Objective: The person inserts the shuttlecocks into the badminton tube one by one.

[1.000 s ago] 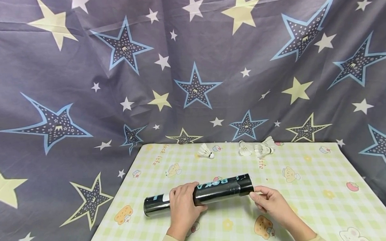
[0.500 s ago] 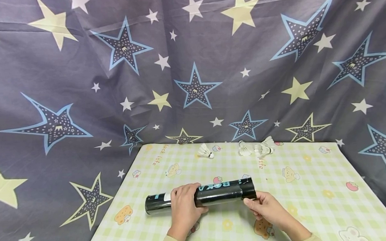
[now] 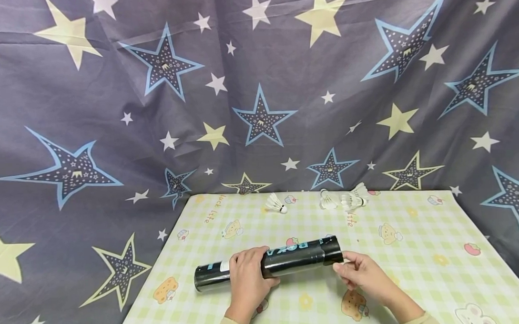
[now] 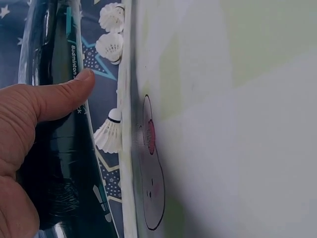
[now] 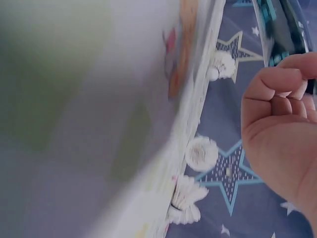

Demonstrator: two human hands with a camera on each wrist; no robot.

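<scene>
A black shuttlecock tube [image 3: 294,256] with blue lettering lies slanted across the front of the table, its right end higher. My left hand [image 3: 248,279] grips it round the middle from above; in the left wrist view the thumb [image 4: 64,96] lies along the tube's side. At the right end, my right hand [image 3: 364,275] pinches the rim between thumb and bent index finger. The right wrist view shows its other fingers [image 5: 282,106] curled in. What lies inside the tube is hidden.
A white shuttlecock [image 3: 276,204] lies at the back of the table, left of a second shuttlecock [image 3: 328,199] and a cluster of shuttlecocks [image 3: 355,197]. A green checked cloth [image 3: 418,271] covers the table. Behind hangs a dark star-patterned curtain [image 3: 256,62].
The tube's right end dipped slightly half a second ago and is now a little higher again. My right hand shifted left along the rim, then back right. My left hand keeps its grip.
</scene>
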